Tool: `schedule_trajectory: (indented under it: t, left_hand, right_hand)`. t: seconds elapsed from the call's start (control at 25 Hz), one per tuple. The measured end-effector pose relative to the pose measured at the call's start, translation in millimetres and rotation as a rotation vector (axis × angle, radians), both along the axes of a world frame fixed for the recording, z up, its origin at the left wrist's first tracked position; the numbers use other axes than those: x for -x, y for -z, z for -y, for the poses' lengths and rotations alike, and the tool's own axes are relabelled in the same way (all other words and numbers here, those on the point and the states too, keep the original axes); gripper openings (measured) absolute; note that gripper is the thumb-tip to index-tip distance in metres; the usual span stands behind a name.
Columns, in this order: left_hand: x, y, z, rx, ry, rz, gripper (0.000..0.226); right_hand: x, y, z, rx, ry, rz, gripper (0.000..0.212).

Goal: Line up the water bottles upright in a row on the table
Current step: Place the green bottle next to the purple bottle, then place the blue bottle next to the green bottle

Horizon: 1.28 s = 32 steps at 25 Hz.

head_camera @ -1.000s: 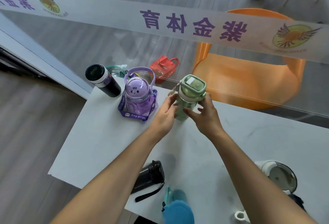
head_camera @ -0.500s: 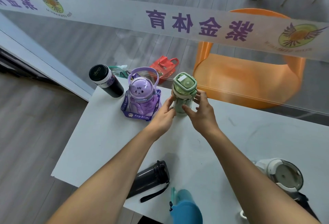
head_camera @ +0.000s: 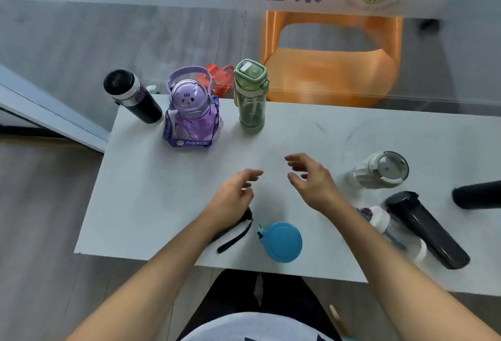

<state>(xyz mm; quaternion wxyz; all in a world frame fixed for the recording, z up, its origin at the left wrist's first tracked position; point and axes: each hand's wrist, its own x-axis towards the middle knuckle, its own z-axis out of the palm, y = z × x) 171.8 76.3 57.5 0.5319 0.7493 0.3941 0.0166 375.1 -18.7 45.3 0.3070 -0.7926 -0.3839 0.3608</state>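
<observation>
A: Row status?

B: Three upright along the far edge of the tabletop [head_camera: 339, 134], upper left of the frame: black flask [head_camera: 132, 96], purple bottle [head_camera: 191, 108] with strap, green bottle [head_camera: 250, 93]. Purple sits just beside the flask; green stands a little apart from purple.

A: Hands?

B: Both over bare tabletop, mid-frame. Left hand [head_camera: 233, 199] and right hand [head_camera: 311, 180] each have an open grip, fingers loosely curled, holding nothing. Well apart from the green bottle.

A: Remaining bottles?

B: Blue bottle [head_camera: 282, 241] upright at the near edge, lower centre. Dark bottle [head_camera: 245, 217] with wrist strap lies mostly hidden under the left forearm. Right side: white-lidded bottle [head_camera: 379, 171] tilted or lying, can't tell which; clear bottle [head_camera: 393, 230] and black bottle [head_camera: 425, 228] lying side by side; another black one [head_camera: 477, 198] cut by the right frame edge.
</observation>
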Motion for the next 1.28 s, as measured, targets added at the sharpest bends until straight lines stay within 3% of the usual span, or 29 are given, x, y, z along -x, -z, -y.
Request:
schedule_trajectory:
  t: [0.28, 0.56, 0.76, 0.96, 1.28]
  left_hand:
    - [47.5, 18.4, 56.1, 0.019, 0.242, -0.125, 0.061]
    - [25.6, 12.3, 93.8, -0.041, 0.107, -0.041, 0.053]
    - [-13.4, 3.9, 93.5, -0.036, -0.101, -0.007, 0.054]
    - [-70.5, -4.0, 53.2, -0.030, -0.312, 0.069, 0.050]
    - [-88.7, 13.7, 5.8, -0.024, -0.427, 0.072, 0.038]
  right_hand:
    - [45.0, 15.9, 123.4, 0.152, -0.187, -0.022, 0.065]
    - [52.9, 12.8, 125.3, -0.088, -0.187, -0.075, 0.069]
    - [10.2, -0.4, 100.1, -0.117, -0.167, -0.097, 0.065]
    - [-37.0, -12.2, 36.2, -0.183, -0.008, -0.150, 0.063]
    - [-92.9, -3.7, -69.6, -0.143, 0.174, -0.072, 0.063]
